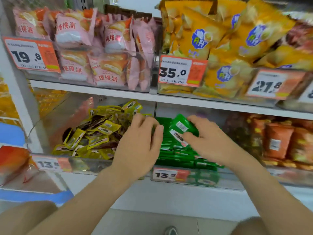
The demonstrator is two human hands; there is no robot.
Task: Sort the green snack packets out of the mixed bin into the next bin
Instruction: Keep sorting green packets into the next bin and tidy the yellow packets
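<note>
**Green packets: light, slick, pinch the flat faces**

Green packets [182, 126] sit in your right hand [208, 141] as a small stack. The thumb clamps the near face and the fingers curl over the far edge, just above the rows lying in the next bin [228, 179].

- **Handling:** prob. light, soft foil. A stack likely slides apart, so squeeze across the flat faces, not the crimped ends.
- **Near edge:** the bin's clear front lip w/ price tag [169, 175] is closest to you. Lift over it, don't drag.
- **Left hand:** your left hand [140, 138] hangs over the wall btw the two bins, fingers curled. Can't tell if they hold anything.
- **Mixed bin:** the mixed bin [84, 165] holds a loose heap of yellow packets [94, 133]. It'll shift if you dig.
- **Headroom:** farther back, the upper shelf [118, 93] sits low overhead, so room is tight. Keep moves short and sideways.
</note>
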